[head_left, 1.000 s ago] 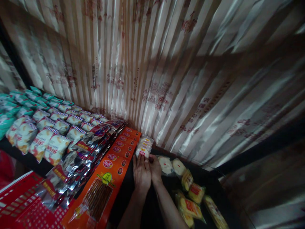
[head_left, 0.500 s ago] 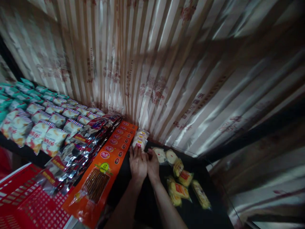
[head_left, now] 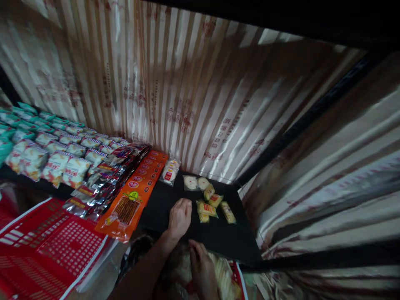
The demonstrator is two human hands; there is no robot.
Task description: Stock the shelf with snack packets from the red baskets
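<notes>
My left hand [head_left: 180, 217] hovers over or rests on the black shelf [head_left: 162, 204], its back up and its fingers curled in, with nothing showing in them. Lower down, my right hand [head_left: 200, 262] reaches over a red basket [head_left: 240, 277] of pale packs, fingers stretched and thumb apart. Beyond the left hand stands a clear pack of white round pieces [head_left: 170, 171]. Two round white pieces in clear wrap [head_left: 190, 182] lie to its right. Several small yellow packs [head_left: 208, 209] lie loosely nearby on the shelf.
Left of my hands runs a row of orange snack packs [head_left: 137, 183], then silver and dark red packs [head_left: 100, 181], white bags [head_left: 75, 168] and green bags [head_left: 25, 121]. A red basket [head_left: 62, 246] stands at lower left. Pleated printed sheeting [head_left: 175, 91] hangs behind.
Both hands have drawn back from the pack of white round pieces, which stays by the sheeting. My right hand has dropped to the basket below; the left has curled over the shelf. The view has shifted.
</notes>
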